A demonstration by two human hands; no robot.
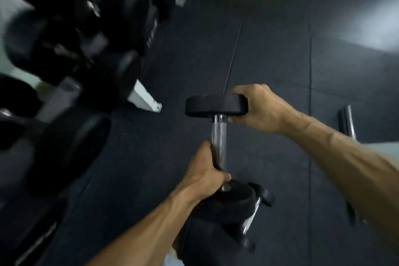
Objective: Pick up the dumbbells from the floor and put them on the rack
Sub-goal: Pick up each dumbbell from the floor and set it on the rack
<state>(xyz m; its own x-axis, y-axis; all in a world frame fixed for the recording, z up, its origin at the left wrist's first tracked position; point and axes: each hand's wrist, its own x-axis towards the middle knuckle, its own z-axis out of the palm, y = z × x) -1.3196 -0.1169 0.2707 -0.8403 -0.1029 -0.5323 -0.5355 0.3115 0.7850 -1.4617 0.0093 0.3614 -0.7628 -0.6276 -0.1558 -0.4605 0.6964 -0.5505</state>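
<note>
Two hands hold one dumbbell [218,136] above the dark rubber floor [269,49]: left hand [205,170] curled round its chrome handle, right hand [257,108] gripping the far head. Beyond the fingertips, leftward, a blurred rack [144,98] carries black dumbbells [71,34]; another dumbbell [252,218] lies beneath the left wrist.

Looked like a gym's weights corner — dark rubber floor tiles [269,39] underfoot, a white-framed rack [144,99] at ten o'clock loaded with blurred black dumbbells [71,34], a chrome bar [348,121] at three o'clock.
</note>
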